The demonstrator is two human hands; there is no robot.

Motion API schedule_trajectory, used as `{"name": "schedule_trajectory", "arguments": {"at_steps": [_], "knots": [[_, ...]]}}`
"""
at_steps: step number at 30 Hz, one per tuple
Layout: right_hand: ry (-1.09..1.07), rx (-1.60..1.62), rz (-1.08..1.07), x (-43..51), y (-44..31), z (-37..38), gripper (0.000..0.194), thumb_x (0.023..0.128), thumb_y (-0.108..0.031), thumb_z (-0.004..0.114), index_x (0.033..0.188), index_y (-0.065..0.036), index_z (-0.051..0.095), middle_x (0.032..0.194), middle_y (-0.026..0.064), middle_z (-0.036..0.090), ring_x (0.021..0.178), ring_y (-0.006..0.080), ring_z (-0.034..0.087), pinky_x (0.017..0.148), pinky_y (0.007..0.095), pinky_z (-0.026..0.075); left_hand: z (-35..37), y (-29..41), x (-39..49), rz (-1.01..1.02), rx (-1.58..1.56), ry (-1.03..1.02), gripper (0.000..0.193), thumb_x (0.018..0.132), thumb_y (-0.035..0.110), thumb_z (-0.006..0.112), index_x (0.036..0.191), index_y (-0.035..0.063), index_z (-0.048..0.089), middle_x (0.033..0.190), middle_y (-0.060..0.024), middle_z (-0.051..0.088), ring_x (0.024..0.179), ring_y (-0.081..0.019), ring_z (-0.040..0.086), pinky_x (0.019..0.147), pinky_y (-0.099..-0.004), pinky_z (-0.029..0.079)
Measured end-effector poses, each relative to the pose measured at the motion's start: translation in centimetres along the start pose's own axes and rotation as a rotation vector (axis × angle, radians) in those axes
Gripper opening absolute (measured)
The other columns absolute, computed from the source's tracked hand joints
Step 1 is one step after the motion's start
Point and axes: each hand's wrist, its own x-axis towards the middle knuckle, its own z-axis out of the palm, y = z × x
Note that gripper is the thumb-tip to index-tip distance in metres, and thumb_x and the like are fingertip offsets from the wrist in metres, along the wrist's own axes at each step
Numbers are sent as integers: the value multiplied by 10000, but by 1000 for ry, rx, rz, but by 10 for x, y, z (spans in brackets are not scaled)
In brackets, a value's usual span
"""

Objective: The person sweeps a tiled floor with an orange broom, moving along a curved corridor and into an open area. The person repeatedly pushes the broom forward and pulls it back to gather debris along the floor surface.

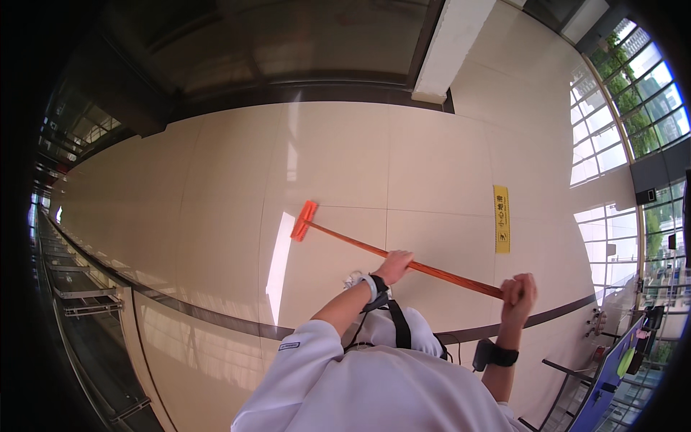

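Observation:
A push broom with an orange head and a reddish-brown handle reaches across the floor in front of me. Its head rests on the pale tiles, left of my hands. My left hand grips the handle about midway along. Around the handle's upper end, at the right, my right hand is closed. The tip of the handle is hidden inside that fist. Both wrists carry black straps with small devices.
A yellow warning strip with writing is stuck to the tiled floor. Dark glass panels and a white pillar line the far side. At lower left runs a metal railing. A blue-topped table stands at lower right.

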Motion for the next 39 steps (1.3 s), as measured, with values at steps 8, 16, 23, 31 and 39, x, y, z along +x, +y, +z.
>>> {"name": "schedule_trajectory", "arguments": {"at_steps": [8,16,23,31,39], "knots": [[-192,44,313,-41,80,67,291,934,-141,425,688,-21,524,445,-6,332,444,112,382,662,299,437,-49,-70,-79,-458,152,150,508,709,85,681,1151,181,450,1014,-87,478,1049,-323,439,846,-481,329],[267,-5,-116,-71,-36,21,301,951,-131,392,692,-15,494,442,-30,266,372,80,266,481,263,379,0,24,8,32,-139,-253,508,692,-37,615,1120,206,491,1037,-58,521,1030,-275,483,843,-440,312],[517,-141,-476,-122,-88,9,307,972,-187,393,747,-20,518,448,-43,258,364,65,244,431,241,337,28,117,75,322,-261,-504,327,739,50,677,1013,130,518,941,-74,600,947,-281,564,794,-445,391],[566,-60,-299,-91,-59,-9,298,979,-186,383,778,-16,522,409,-43,249,307,62,218,348,250,303,38,69,76,342,-40,-450,162,732,111,671,847,82,560,805,-117,617,830,-334,586,710,-443,427],[384,12,92,-19,17,-57,288,948,-130,420,741,23,551,418,-31,303,350,80,336,491,254,428,49,-20,96,132,141,-395,162,693,148,704,769,98,570,752,-94,608,772,-306,588,676,-432,432]]}}
